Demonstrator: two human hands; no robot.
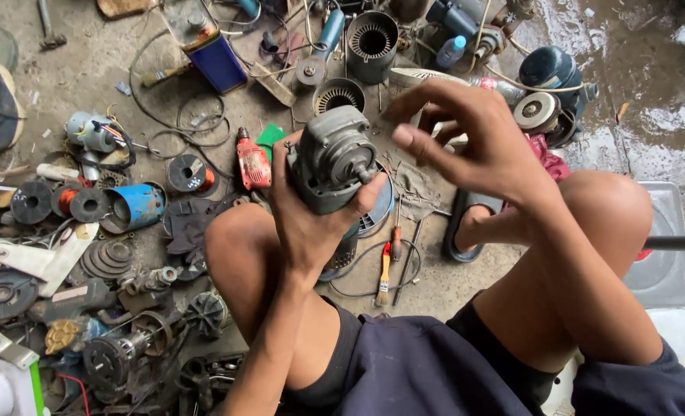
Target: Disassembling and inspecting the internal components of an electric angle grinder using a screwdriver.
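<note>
My left hand [304, 223] grips the grey motor housing [331, 158], raised over my knees, above the paintbrush [384, 276] on the floor. My right hand [473, 142] hovers just beside it, fingers spread, holding nothing. I'd say I'm inspecting the shaft end; next needs a steady pinch on it.

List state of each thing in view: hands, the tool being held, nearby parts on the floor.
left hand: closed around the grey power tool body, holding it up.
right hand: open, fingers spread, holding nothing, beside the tool.
grey power tool body: held off the floor, gear head up.
red drill: lying on the floor.
blue cylinder housing: lying on its side.
paintbrush: lying flat on the floor.
plastic bottle: lying down, capped.
</note>
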